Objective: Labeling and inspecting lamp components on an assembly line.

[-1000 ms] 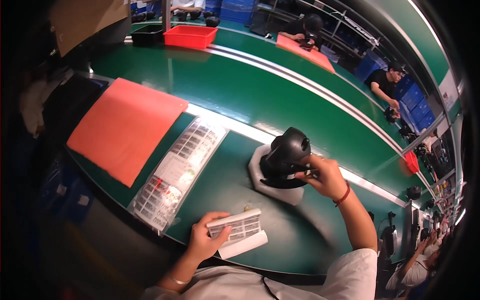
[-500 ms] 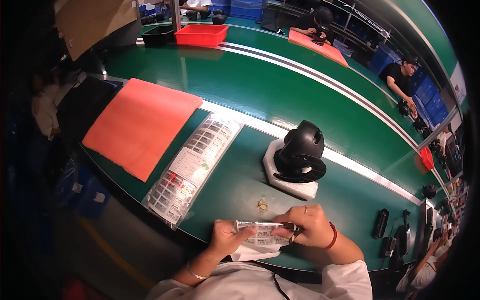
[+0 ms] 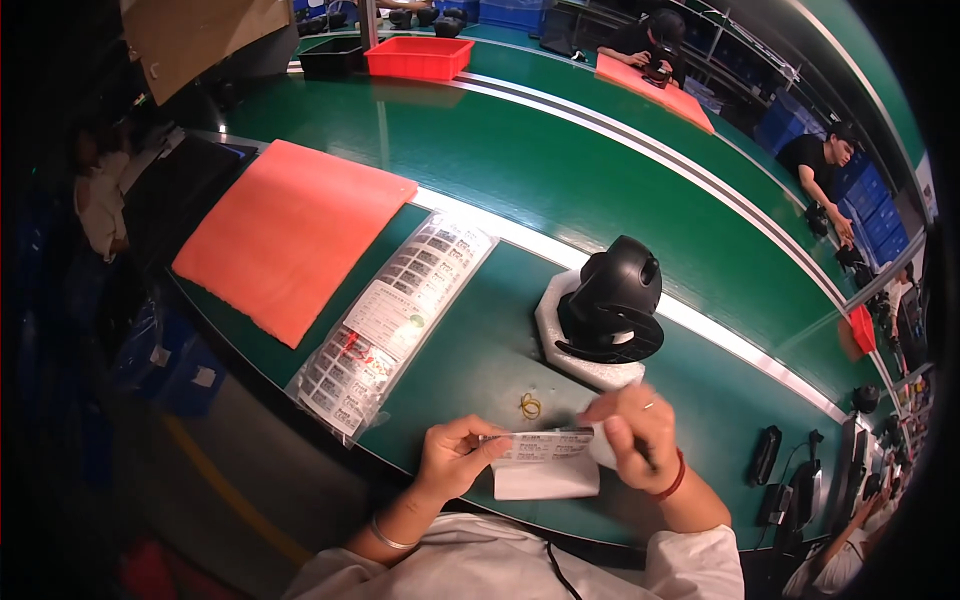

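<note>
Within reach, counted: 1 label sheet [image 3: 548,449], 1 clear bag of labels [image 3: 388,320], 1 black domed device [image 3: 612,298], 1 white foam block [image 3: 607,375]. Own hands [image 3: 452,462] [image 3: 642,438]: 2. Wider view: 2 orange mats [image 3: 295,240] [image 3: 650,90], 1 black tub [image 3: 332,58], 2 red tubs [image 3: 420,66] [image 3: 861,328].

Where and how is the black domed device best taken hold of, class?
I'd take the black domed device by its rounded upper housing, probably from above, spanning its sides: that part stands uncovered, while the flared base sits over the white foam.
</note>
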The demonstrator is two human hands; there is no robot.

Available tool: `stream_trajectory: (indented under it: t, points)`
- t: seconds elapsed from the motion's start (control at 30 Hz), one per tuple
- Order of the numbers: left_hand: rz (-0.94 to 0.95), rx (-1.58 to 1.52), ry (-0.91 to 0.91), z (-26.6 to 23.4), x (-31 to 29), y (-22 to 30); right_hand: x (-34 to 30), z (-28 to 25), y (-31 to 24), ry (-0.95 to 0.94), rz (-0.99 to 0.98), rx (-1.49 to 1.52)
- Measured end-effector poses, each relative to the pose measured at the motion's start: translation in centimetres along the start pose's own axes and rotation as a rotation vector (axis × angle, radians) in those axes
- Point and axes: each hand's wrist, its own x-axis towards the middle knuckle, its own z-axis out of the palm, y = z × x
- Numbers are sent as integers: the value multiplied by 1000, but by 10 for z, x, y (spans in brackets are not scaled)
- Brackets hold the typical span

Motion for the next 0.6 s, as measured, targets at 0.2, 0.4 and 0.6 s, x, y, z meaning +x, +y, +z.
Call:
stream_trajectory:
  t: [0.2,0.4,0.6]
  points:
    - [46,151,100,5,1,3,-4,-23,-4,136,202,-78]
    - [36,114,118,7,5,4,-2,-18,-25,-102,224,218]
    - [-74,151,65,6,-1,6,3,-9,-32,-213,242,199]
